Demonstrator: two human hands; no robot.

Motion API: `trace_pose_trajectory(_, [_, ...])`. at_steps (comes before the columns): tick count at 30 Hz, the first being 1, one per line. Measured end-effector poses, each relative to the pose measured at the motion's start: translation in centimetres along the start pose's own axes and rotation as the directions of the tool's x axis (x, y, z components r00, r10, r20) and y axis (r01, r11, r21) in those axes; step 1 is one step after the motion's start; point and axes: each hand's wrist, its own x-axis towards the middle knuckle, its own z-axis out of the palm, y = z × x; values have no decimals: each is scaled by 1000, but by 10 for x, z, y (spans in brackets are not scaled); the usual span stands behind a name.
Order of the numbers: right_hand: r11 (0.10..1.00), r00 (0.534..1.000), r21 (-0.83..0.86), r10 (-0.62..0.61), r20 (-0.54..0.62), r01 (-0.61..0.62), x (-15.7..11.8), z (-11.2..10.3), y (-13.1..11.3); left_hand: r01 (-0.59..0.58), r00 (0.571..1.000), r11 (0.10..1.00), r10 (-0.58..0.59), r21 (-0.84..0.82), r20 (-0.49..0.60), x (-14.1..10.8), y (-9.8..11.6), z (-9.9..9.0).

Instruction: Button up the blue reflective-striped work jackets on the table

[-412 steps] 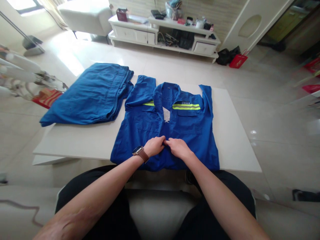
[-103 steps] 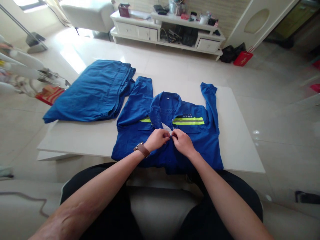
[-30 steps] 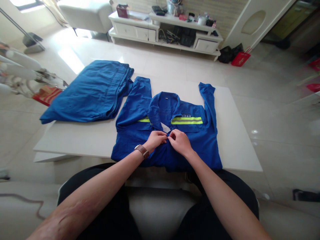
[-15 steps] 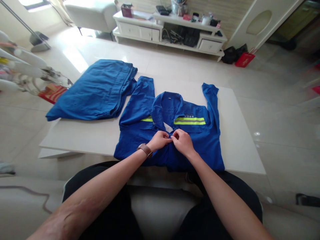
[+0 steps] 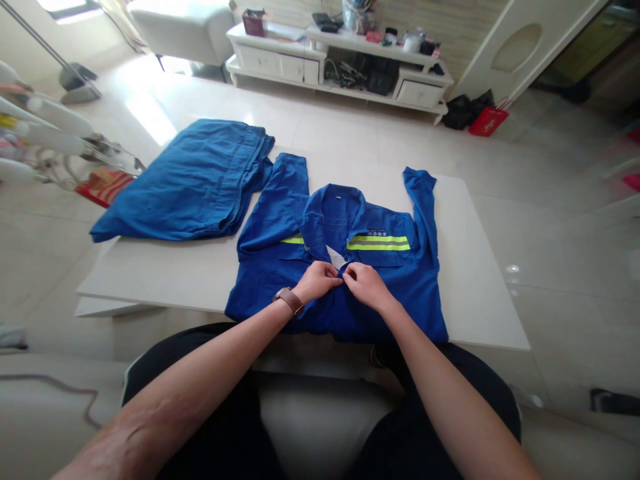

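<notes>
A blue work jacket (image 5: 400, 287) with yellow-and-grey reflective bands lies front up on the white table, collar pointing away from me. Its front is open at the neck, where a pale patch of lining shows. My left hand (image 5: 319, 281), with a brown-strapped watch at the wrist, pinches one front edge just below that opening. Right beside it, my right hand (image 5: 367, 285) pinches the other edge, thumb and forefinger closed. The fingertips of both hands nearly meet. Whatever fastener is between them is too small and hidden to make out.
To the left, folded blue cloth (image 5: 190, 180) overhangs the far side of the white table (image 5: 480, 267). Thread cones (image 5: 55, 133) on a stand rise at far left. A white TV cabinet (image 5: 280, 63) and a red bag (image 5: 489, 121) are across the floor.
Both hands stay pinched at the same place on the jacket front, with only tiny finger shifts. The view has moved very slightly.
</notes>
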Motion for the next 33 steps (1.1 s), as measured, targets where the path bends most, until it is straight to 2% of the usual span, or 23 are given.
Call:
trace_pose_trajectory(7, [1000, 998, 8, -24, 56, 24, -2, -6, 0, -45, 999, 999, 44, 16, 28, 3, -5, 0])
trace_pose_trajectory(11, [999, 1000, -42, -8, 22, 9, -7, -8, -3, -63, 998, 997, 62, 46, 34, 1, -2, -1])
trace_pose_trajectory(17, [997, 1000, -65, 29, 3, -29, -8, -5, -7, -58, 991, 987, 39, 149, 129, -3, 6, -7])
trace_pose_trajectory(23, [996, 998, -74, 60, 22, -58, -7, 1, -7, -90, 985, 987, 68, 130, 160, -1, 7, -10])
trace_pose_trajectory(27, [995, 997, -76, 63, 46, -59, -7, 1, -8, -94, 986, 984, 72, 148, 148, 0, 8, -10])
trace_pose_trajectory(33, [999, 1000, -44, 26, 7, -26, -4, -2, -7, -93, 988, 983, 72, 159, 135, -2, 7, -10])
